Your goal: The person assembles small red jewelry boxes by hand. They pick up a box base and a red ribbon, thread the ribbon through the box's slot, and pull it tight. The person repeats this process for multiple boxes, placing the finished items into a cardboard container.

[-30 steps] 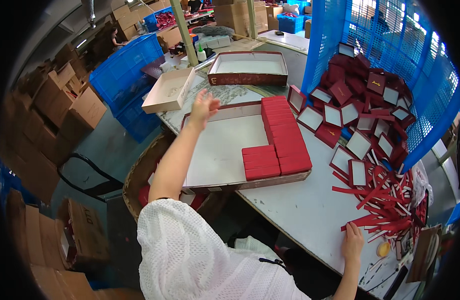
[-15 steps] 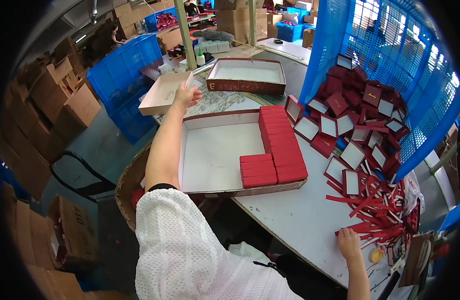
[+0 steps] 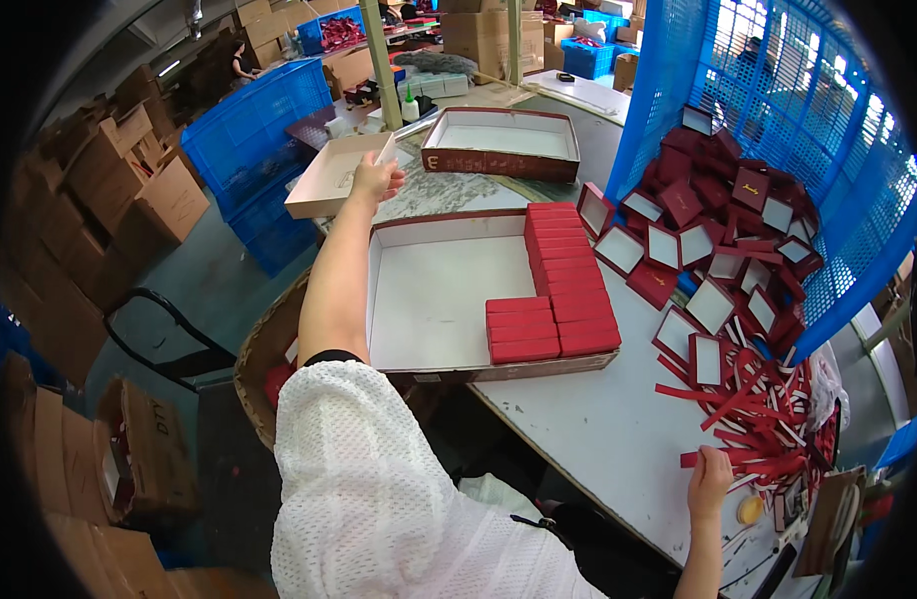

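My left arm reaches forward over the large open carton (image 3: 434, 299). At its end my left hand (image 3: 379, 180) is at the near right corner of a shallow cream box (image 3: 329, 178), fingers curled at its wall; the exact contact is partly hidden. The large carton has a white inside and holds stacked red boxes (image 3: 570, 280) along its right side and near right corner. At lower right, my right hand (image 3: 711, 481) is closed on a flat red ribbon strip (image 3: 690, 460), beside a pile of red and white strips (image 3: 753, 409).
Another open carton (image 3: 503, 160) stands farther back on the table. To the right, a blue plastic crate (image 3: 650, 110) lies on its side, spilling dark red lids and white-lined trays (image 3: 711, 304). Blue crates (image 3: 259, 130) and brown cartons (image 3: 119, 180) stand at left. A person sits far back.
The whole view has shifted slightly. My left hand's fingers are more curled at the cream box. My right hand has turned more upright and stays at the red strip.
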Action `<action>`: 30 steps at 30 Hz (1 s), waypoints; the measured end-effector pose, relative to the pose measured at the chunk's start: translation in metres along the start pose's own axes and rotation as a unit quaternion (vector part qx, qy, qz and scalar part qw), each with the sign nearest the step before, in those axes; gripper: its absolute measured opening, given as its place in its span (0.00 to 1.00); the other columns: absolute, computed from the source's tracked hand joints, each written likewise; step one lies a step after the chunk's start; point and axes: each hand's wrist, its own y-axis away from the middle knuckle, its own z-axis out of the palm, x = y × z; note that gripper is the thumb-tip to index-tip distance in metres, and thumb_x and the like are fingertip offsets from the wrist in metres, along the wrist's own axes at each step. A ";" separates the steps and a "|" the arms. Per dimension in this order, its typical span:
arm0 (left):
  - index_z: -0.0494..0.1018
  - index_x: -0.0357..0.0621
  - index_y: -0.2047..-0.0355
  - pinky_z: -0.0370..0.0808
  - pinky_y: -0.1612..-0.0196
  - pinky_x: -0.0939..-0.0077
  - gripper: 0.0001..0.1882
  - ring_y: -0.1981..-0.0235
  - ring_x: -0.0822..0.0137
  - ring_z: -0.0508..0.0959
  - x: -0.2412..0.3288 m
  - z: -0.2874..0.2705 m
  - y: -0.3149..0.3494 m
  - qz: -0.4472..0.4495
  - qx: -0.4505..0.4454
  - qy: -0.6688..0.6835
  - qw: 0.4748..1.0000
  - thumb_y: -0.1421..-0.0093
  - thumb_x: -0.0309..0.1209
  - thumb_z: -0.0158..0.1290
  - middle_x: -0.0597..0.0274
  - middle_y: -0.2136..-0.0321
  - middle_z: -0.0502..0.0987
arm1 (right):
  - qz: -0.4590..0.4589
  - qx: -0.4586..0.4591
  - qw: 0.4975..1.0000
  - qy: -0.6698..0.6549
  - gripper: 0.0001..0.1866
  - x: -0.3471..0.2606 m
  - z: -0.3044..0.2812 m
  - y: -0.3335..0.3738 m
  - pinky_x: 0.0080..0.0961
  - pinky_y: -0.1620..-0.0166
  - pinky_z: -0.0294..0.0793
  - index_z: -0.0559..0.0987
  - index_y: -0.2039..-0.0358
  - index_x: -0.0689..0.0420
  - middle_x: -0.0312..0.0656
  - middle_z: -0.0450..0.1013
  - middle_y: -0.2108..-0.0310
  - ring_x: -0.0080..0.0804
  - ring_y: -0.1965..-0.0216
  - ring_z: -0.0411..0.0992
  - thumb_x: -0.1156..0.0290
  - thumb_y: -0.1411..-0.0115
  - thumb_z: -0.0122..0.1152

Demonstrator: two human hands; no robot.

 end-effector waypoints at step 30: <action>0.63 0.41 0.79 0.61 0.81 0.85 0.07 0.84 0.80 0.62 -0.019 0.166 0.380 -0.094 -0.608 0.276 0.739 0.45 0.28 0.42 0.69 0.86 0.63 | 0.360 -0.031 0.747 -0.558 0.15 -0.148 -0.038 0.039 0.08 0.81 0.58 0.60 0.58 0.62 0.38 0.66 0.82 0.16 0.84 0.61 0.78 0.48 0.44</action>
